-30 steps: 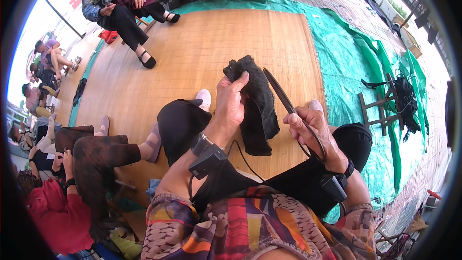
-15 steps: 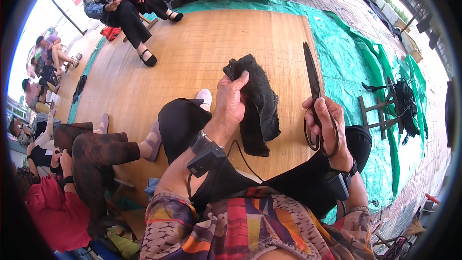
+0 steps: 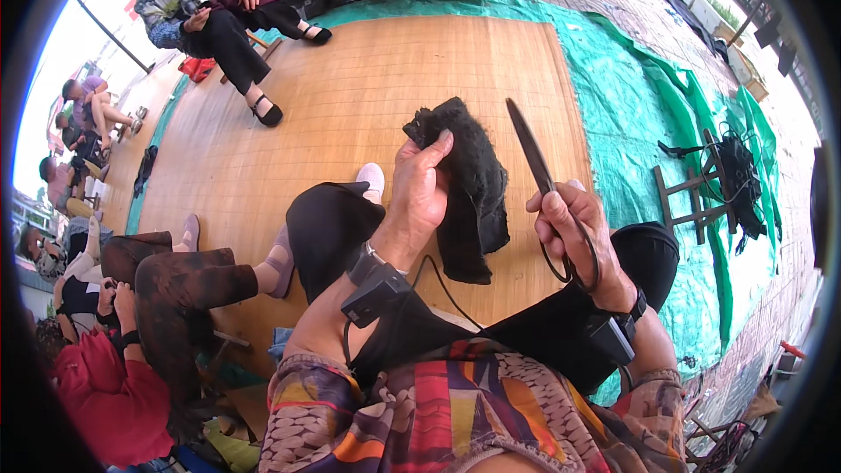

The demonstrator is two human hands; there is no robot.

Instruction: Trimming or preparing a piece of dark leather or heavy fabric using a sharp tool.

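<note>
A woven tan mat [image 3: 368, 70] covers the ground, edged by a green tarp [image 3: 631, 149], with paving beyond it. A small wooden stool [image 3: 692, 197] bearing a tangle of black cables stands on the tarp at the right. A person in dark trousers [image 3: 232, 48] sits at the mat's far left, and another in a red top [image 3: 109, 398] sits close by on the left.

Both forearms reach forward over the lap, a strap at each wrist. The left hand [image 3: 419, 188] pinches the black cloth [image 3: 475, 166] between thumb and fingers near its upper end. The right hand [image 3: 578, 241] is curled around the handles of the scissors [image 3: 533, 149], which point up and away, apart from the cloth.

The cloth hangs above the mat, folded, fuzzy and ragged-edged. The scissors are dark and long-bladed, their blades seemingly together.
</note>
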